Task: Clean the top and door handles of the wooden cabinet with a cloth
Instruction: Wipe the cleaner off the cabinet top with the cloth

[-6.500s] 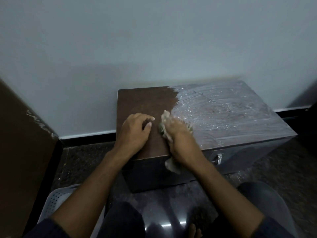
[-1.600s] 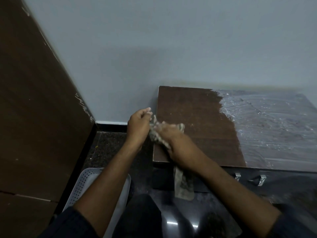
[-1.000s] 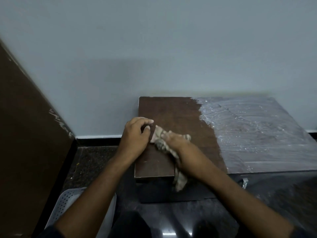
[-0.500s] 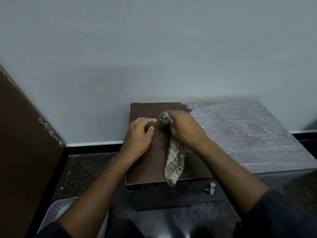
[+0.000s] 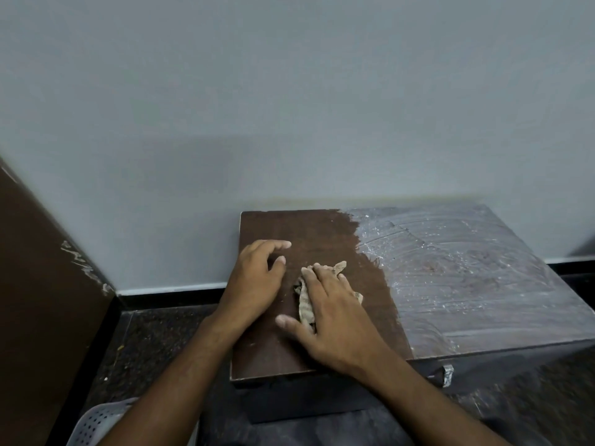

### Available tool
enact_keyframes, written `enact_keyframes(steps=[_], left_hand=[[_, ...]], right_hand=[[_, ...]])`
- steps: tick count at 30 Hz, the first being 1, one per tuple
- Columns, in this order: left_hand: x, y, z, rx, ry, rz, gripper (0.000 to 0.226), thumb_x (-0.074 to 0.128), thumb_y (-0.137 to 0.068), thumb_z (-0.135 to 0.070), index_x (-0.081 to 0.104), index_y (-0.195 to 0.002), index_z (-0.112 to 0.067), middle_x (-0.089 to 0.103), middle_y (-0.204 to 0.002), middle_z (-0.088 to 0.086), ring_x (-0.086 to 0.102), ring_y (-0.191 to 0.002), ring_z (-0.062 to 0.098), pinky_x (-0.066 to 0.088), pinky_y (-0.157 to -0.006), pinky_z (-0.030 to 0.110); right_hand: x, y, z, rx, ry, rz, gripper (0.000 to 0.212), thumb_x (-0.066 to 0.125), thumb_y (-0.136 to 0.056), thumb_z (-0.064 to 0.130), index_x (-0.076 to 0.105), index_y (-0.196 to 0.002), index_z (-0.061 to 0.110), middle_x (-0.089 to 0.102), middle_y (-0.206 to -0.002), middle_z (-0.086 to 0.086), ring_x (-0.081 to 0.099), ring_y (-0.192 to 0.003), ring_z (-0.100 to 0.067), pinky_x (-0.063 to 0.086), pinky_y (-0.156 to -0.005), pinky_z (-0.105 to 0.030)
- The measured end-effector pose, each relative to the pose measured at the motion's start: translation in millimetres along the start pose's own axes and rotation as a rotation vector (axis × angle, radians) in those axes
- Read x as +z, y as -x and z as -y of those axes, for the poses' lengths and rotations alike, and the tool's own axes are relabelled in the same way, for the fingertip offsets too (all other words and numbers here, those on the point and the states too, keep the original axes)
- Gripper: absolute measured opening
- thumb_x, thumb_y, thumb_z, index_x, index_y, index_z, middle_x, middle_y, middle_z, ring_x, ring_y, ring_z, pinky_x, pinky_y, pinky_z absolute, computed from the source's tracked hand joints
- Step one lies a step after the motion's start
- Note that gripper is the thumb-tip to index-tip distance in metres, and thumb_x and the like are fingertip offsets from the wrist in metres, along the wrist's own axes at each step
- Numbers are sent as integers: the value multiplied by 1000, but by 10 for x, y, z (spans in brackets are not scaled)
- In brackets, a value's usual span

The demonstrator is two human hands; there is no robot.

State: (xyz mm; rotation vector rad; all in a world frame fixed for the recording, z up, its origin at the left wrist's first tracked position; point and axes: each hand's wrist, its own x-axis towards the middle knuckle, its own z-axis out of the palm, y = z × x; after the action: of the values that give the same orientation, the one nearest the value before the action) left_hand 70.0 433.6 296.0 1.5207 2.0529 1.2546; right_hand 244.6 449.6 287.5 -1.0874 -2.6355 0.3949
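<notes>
1. The cabinet [image 5: 322, 233] stands low on the floor against a pale grey wall [image 5: 289, 91]; its top fills the middle and right of the view; the left part of the top is bare dark brown wood; the right part [image 5: 467, 278] is covered in a whitish, streaky film, with a ragged border between the two.
2. The cloth [image 5: 306, 305], beige and crumpled, lies on the brown part of the top, near the border; most of it is hidden under the right hand [image 5: 331, 320].
3. The right hand lies flat on the cloth, fingers stretched out and pressing it to the wood, thumb spread to the left; it does not grasp the cloth.
4. The left hand [image 5: 254, 281] rests on the top just left of the cloth, near the left edge; its fingers are loosely bent, their tips on the wood; it holds nothing.
5. A metal handle [image 5: 447, 375] shows on the dark front below the top's front edge, right of the right forearm.
6. The floor [image 5: 145, 349] is dark and speckled; a black skirting [image 5: 167, 292] runs along the foot of the wall.
7. A brown panel [image 5: 38, 300] with chipped paint on its edge stands at the left; a white perforated basket [image 5: 93, 426] sits at the lower left.
</notes>
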Motion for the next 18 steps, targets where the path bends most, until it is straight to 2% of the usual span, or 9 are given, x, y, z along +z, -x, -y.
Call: enact_keyframes(steps=[1,4,6,8,11,12,14,16,18], left_hand=[[6,-8,1,-1,-3,4,29,57,-93,-13,67,-117,-25,62,-117,-13,55,-113,6,44,-98,25],[15,-19,-45,5,-20,14,30,57,-93,-14,67,-119,-25,62,-119,-12,54,-114,6,43,-98,24],[-1,-41,-74,9,-28,-4,31,57,-92,-14,67,-119,-25,62,-120,-11,54,-114,7,42,-99,24],[-34,-69,-95,-7,-15,-40,31,57,-92,-13,67,-119,-24,63,-120,-10,55,-112,5,40,-97,17],[-98,-130,-82,-43,28,-115,30,57,-92,-10,68,-117,-21,65,-118,-8,57,-104,-1,33,-84,-3],[-119,-143,-73,-47,38,-127,29,57,-92,-9,68,-116,-21,66,-118,-8,57,-103,-2,32,-82,-5],[-156,-149,-48,-52,53,-123,29,57,-92,-10,68,-116,-22,66,-118,-9,59,-104,-2,33,-82,-5],[-186,-128,-22,-55,43,-104,29,57,-93,-11,67,-117,-24,66,-118,-11,58,-104,-3,34,-83,-1],[-205,-94,0,-63,23,-90,29,57,-94,-14,66,-119,-25,64,-118,-13,57,-104,-5,34,-82,1]], right_hand=[[8,-68,-41,-10,-2,-2,80,24,-94,72,40,-149,17,39,-155,-5,29,-147,-19,16,-122,-36],[-30,-418,-211,4,38,-34,52,34,-104,43,45,-147,15,43,-153,-7,33,-146,-22,20,-120,-34],[-58,-683,-220,109,48,-36,50,39,-105,36,43,-147,9,41,-154,-13,32,-146,-27,22,-121,-38],[-27,-779,-63,116,12,-45,47,44,-102,33,49,-139,5,49,-144,-17,40,-138,-32,26,-118,-42],[90,-494,282,-119,-157,18,36,49,-95,30,56,-124,10,57,-125,-11,50,-118,-26,38,-108,-42],[130,-320,332,-227,-167,55,37,50,-93,31,56,-125,13,56,-127,-8,50,-119,-24,38,-109,-39],[149,-82,251,-350,-135,138,49,53,-90,27,52,-138,14,52,-142,-6,44,-134,-22,29,-119,-34],[72,-113,-6,-258,-162,143,57,53,-89,19,47,-145,15,48,-150,-5,38,-141,-18,20,-122,-27],[-47,-338,-268,-74,-194,78,53,50,-93,15,47,-146,15,48,-150,-6,39,-140,-20,23,-122,-31]])
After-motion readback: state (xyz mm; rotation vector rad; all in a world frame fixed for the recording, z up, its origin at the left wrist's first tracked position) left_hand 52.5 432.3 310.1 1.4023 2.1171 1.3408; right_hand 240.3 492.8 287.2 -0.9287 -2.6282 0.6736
